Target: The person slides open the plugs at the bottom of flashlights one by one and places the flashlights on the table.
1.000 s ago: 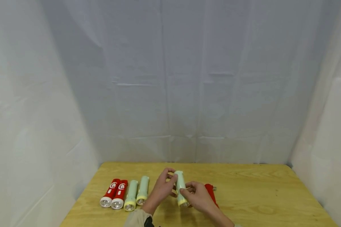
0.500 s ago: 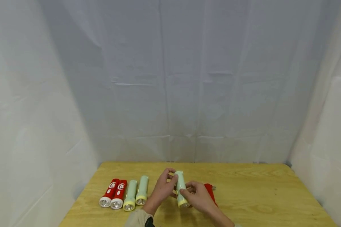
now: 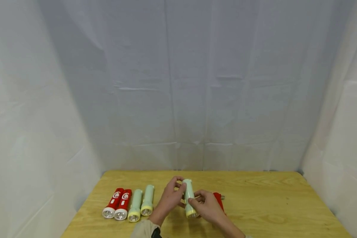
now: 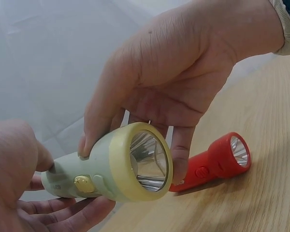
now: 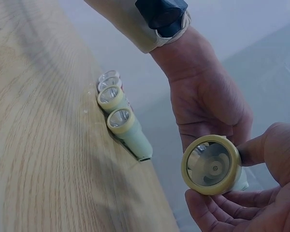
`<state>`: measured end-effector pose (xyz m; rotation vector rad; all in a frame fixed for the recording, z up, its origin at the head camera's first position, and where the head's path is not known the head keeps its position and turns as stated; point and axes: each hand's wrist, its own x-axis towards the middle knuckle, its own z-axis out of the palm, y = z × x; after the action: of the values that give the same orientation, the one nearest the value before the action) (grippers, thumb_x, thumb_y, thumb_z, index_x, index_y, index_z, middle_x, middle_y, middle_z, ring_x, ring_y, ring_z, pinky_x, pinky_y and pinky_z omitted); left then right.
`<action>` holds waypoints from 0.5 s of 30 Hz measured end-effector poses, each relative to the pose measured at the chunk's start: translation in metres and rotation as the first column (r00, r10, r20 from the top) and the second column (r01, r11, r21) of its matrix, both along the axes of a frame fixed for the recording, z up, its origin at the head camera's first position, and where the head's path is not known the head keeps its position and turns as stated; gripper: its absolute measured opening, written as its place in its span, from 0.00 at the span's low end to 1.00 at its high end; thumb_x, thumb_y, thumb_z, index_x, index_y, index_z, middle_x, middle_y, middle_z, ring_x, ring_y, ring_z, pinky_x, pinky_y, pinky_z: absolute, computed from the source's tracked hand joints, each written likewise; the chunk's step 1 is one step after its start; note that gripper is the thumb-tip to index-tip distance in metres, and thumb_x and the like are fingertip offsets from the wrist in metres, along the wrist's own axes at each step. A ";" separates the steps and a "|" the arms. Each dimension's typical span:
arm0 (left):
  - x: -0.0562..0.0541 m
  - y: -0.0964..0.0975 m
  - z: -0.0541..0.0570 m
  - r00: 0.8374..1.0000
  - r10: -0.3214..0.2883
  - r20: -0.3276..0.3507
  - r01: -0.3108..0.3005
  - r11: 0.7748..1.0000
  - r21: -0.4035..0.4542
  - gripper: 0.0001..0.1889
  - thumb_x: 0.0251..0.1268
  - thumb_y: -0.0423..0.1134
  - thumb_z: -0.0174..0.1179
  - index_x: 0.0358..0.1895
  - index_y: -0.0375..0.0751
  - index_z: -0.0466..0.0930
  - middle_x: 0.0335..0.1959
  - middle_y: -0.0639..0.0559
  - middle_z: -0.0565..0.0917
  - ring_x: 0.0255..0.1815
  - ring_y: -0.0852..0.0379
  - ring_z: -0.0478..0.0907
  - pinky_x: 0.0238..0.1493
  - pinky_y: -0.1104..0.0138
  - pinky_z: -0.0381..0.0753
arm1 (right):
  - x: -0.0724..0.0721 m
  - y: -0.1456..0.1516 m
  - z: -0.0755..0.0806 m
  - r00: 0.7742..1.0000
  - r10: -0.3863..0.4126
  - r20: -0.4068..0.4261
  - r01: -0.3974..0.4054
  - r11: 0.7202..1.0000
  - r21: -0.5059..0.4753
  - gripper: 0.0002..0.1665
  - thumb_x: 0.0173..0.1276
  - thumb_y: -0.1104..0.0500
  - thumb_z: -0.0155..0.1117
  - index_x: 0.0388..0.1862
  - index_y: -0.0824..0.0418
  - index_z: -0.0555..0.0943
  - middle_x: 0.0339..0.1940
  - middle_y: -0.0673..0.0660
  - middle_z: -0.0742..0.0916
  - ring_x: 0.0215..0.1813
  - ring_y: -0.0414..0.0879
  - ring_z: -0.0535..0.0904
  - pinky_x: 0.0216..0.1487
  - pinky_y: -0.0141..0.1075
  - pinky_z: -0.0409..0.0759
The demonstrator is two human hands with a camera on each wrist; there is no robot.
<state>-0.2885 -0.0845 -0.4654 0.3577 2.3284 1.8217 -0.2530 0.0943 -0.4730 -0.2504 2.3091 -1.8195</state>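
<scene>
Both hands hold a pale green flashlight (image 3: 188, 195) with a yellow rim, raised over the table and tilted lens-down toward the person. My left hand (image 3: 169, 197) grips its tail end, thumb on the near side. The right hand (image 3: 208, 206) pinches it near the head. In the left wrist view, a yellow switch (image 4: 84, 183) shows on the barrel, and the right hand's fingers (image 4: 99, 123) curl over the head. The right wrist view looks straight into the unlit lens (image 5: 210, 164). A red flashlight (image 4: 222, 158) lies on the table beyond the right hand, partly hidden in the head view.
Left of the hands, two red flashlights with white rims (image 3: 113, 202) and two pale green ones (image 3: 147, 200) lie in a row, lenses toward the person. The wooden table (image 3: 270, 205) meets white sheeting (image 3: 190, 99) at the back and sides.
The hands and the held flashlight stay almost still. The head view has turned slightly, so the row of flashlights appears a little further left.
</scene>
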 end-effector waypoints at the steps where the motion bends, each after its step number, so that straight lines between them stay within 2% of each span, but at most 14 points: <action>1: 0.000 0.000 0.000 1.000 0.000 0.001 0.000 1.000 -0.001 0.19 0.82 0.44 0.47 0.66 0.38 0.66 0.51 0.36 0.76 0.32 0.53 0.81 0.28 0.56 0.87 | 0.000 0.000 0.000 1.000 0.000 0.000 0.000 1.000 -0.002 0.26 0.73 0.51 0.64 0.56 0.73 0.77 0.40 0.62 0.87 0.35 0.45 0.84 0.32 0.44 0.87; 15: 0.002 -0.003 0.004 1.000 -0.005 0.010 0.004 1.000 0.013 0.19 0.82 0.44 0.47 0.67 0.39 0.66 0.53 0.35 0.75 0.32 0.53 0.81 0.29 0.54 0.87 | 0.001 -0.003 0.004 1.000 -0.006 -0.016 0.006 1.000 0.005 0.24 0.72 0.51 0.65 0.53 0.71 0.78 0.39 0.61 0.87 0.33 0.45 0.83 0.31 0.44 0.87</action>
<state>-0.2870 -0.0871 -0.4611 0.3544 2.3083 1.8331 -0.2521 0.0913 -0.4692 -0.2590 2.3270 -1.8207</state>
